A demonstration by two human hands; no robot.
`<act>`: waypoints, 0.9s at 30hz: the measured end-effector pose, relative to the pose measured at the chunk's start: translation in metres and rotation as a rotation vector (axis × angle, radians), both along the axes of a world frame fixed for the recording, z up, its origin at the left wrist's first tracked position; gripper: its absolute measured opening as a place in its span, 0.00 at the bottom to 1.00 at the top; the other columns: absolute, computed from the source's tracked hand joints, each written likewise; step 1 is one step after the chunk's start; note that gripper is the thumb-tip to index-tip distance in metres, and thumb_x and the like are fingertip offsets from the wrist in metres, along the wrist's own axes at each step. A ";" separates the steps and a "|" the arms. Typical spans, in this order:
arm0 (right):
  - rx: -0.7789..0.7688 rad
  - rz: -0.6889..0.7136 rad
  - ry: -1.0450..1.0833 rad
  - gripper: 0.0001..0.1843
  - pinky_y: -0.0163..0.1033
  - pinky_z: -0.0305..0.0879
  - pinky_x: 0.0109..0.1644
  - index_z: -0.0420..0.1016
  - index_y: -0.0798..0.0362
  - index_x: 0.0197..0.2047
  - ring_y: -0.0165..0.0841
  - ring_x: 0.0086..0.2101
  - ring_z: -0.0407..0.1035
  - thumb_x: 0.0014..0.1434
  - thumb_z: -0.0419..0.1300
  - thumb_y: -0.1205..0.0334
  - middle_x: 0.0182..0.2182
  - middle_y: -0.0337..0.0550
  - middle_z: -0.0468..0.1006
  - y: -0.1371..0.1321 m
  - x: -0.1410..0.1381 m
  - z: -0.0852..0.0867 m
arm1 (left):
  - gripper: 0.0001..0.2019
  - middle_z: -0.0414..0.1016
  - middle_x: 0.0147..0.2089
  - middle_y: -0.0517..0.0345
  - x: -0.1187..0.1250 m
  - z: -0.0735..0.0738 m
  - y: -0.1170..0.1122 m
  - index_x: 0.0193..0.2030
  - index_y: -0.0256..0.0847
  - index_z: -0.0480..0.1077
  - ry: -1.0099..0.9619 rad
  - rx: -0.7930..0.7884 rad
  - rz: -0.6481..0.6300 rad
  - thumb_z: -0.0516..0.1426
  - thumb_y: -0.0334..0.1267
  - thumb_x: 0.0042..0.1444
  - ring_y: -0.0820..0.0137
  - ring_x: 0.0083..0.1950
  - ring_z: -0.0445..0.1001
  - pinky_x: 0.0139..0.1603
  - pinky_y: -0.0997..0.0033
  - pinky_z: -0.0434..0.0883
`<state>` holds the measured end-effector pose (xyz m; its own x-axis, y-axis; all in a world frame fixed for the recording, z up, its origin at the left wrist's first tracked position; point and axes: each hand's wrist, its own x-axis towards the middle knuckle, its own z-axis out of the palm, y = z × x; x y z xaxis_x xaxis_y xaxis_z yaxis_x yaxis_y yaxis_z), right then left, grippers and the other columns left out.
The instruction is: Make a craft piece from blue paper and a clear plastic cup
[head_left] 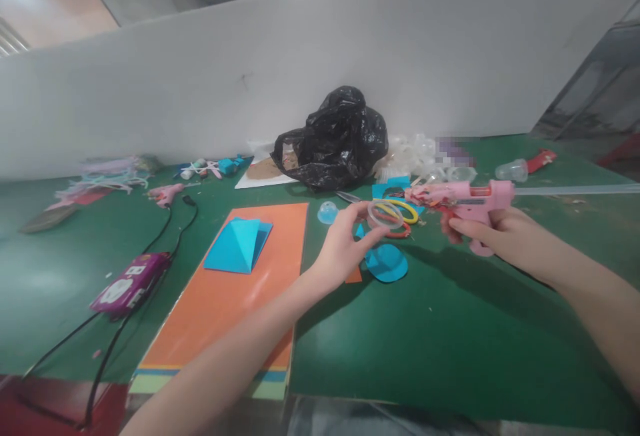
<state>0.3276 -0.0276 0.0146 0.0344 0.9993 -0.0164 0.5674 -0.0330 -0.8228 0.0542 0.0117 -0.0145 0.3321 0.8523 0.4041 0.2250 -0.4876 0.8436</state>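
We've got a clear, round plastic piece (385,214) pinched in our left hand (344,244), right hand (503,226) gripping the pink glue gun (453,193), its translucent stick (575,190) running out of view.

Left hand (345,243): raised, bent in a pinch. Right hand (483,228): curled tight. Forearms (250,336): bared, extended forward.
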 end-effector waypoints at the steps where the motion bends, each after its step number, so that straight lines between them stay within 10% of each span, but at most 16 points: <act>1: -0.004 0.005 0.003 0.28 0.41 0.69 0.28 0.82 0.46 0.28 0.39 0.27 0.71 0.52 0.63 0.29 0.28 0.44 0.82 0.000 0.000 -0.001 | 0.16 0.81 0.56 0.50 0.000 -0.001 0.000 0.54 0.42 0.74 0.006 0.009 -0.001 0.65 0.45 0.65 0.61 0.56 0.79 0.61 0.56 0.75; 27: -0.083 -0.073 -0.046 0.31 0.40 0.64 0.27 0.79 0.49 0.22 0.36 0.24 0.67 0.43 0.62 0.26 0.24 0.43 0.77 -0.001 -0.009 0.005 | 0.15 0.82 0.53 0.52 0.003 0.000 0.001 0.55 0.42 0.73 -0.017 0.043 -0.014 0.65 0.41 0.64 0.63 0.51 0.79 0.55 0.60 0.75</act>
<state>0.3191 -0.0282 0.0200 0.1100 0.9893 -0.0956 0.5979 -0.1427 -0.7888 0.0573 0.0125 -0.0149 0.3369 0.8292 0.4461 0.2037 -0.5268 0.8252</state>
